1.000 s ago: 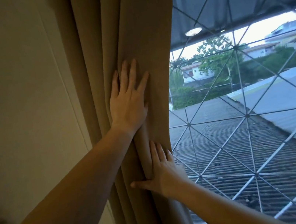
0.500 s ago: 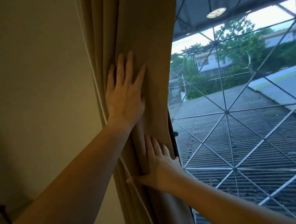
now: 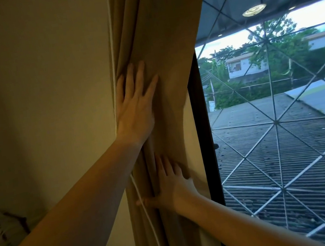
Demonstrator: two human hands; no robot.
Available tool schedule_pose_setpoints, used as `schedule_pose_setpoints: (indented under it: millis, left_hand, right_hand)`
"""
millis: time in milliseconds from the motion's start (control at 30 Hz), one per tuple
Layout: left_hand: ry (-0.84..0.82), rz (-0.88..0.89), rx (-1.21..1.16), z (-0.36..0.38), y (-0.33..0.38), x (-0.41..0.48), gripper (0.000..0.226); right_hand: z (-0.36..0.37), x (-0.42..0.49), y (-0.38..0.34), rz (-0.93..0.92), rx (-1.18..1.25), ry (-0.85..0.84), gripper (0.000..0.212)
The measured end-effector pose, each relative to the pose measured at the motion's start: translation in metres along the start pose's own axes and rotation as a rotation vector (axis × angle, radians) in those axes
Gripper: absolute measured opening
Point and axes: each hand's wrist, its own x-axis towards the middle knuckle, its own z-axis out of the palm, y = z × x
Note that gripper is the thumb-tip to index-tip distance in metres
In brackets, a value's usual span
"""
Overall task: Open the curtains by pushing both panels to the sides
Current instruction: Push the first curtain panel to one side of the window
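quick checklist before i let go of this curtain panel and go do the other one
1. Left hand flat on the curtain panel: ok.
2. Right hand pressing the lower folds: ok.
3. Panel gathered clear of the glass: ok; the dark window frame shows bare beside it.
4. White cord free of the folds: cannot tell; it hangs at the panel's left edge, behind the right thumb.
5. Panel will stay bunched when released: cannot tell; no tieback in view.
6. Other panel pushed aside: cannot tell; out of view.
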Motion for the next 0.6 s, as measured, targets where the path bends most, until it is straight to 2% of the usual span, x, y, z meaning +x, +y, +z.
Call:
schedule_pose_setpoints:
  millis: [267,600]
  left_hand:
    - [0.003,0.014,-0.009,0.000,0.004,-0.006,0.082]
    - [-0.014,0.006,-0.051,-0.004,0.047,-0.006,0.087]
  right_hand:
    - [0.000,-0.010,0.004,0.005,0.006,0.021,0.142]
    - [-0.017,-0.046,0.046,0.017,0.001,0.107,0.139]
